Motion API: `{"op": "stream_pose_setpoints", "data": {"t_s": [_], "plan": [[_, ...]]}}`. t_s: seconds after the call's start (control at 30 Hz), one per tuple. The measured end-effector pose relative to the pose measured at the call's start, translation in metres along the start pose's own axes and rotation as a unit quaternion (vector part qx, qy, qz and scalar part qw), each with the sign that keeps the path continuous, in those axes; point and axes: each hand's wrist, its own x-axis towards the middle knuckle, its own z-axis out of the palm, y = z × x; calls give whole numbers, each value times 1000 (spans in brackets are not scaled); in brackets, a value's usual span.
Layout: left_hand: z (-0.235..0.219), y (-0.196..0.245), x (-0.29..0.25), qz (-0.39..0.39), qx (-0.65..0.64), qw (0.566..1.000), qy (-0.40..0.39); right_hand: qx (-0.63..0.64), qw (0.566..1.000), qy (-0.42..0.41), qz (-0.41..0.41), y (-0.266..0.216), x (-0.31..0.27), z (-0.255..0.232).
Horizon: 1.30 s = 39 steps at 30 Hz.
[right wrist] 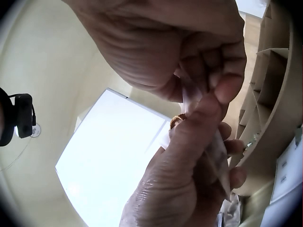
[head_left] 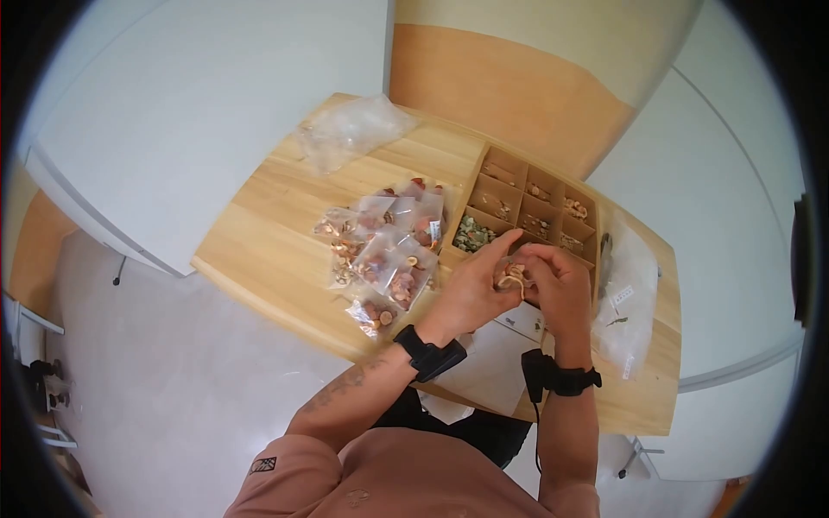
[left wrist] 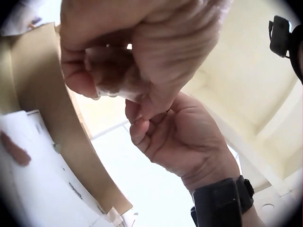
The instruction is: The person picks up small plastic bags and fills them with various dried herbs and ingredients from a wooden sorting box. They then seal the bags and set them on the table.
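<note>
A small clear bag point(head_left: 516, 276) of dried brown pieces is held up between both hands, over the near edge of a wooden compartment box point(head_left: 451, 252). My left hand point(head_left: 475, 298) grips the body of the bag point(left wrist: 113, 71), its fingers and thumb curled about it. The fingertips of my right hand point(head_left: 563, 289) pinch the bag's upper end, right against the left thumb in the right wrist view. A pale curled dried slice point(right wrist: 176, 120) shows beside the left thumb. Dried green leaves point(head_left: 472, 234) fill one compartment; others hold brown dried bits point(head_left: 573, 208).
Left of the box lies a pile of clear packets point(head_left: 389, 259) with dried slices and red pieces. An empty-looking plastic bag point(head_left: 354, 129) is at the far left. Another plastic bag point(head_left: 629, 302) with a label lies right. A white object point(head_left: 479, 358) sits below the hands.
</note>
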Motion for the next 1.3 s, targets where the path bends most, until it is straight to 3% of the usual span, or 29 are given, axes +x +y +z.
{"op": "stream_pose_setpoints", "data": {"t_s": [0.1,0.17,0.23,0.43,0.53,0.63,0.73,0.9,1.17,1.3], "plan": [[0,2,-1,89,92,991,48,-24,1000,6,-17,3,2,-3],[-3,4,-1,90,123,988,35,30,999,9,-13,-5,-2,3],[-3,5,0,119,154,980,49,-2,1000,0,-20,-11,-1,4],[-36,28,-1,37,59,997,14,92,994,-7,-61,-24,-9,18],[-66,27,2,74,123,989,33,147,988,-4,-42,-25,-17,16],[-111,37,7,-21,55,998,37,140,990,-19,-26,-14,-27,5],[-166,25,22,-73,62,995,13,125,992,-14,-1,3,-39,-9],[-228,-16,46,-73,190,979,-20,135,989,36,48,18,-59,-21],[-256,-61,71,-168,203,962,-67,117,980,125,97,43,-88,-39],[-257,-68,74,-167,218,952,-137,115,977,151,101,59,-101,-46]]}}
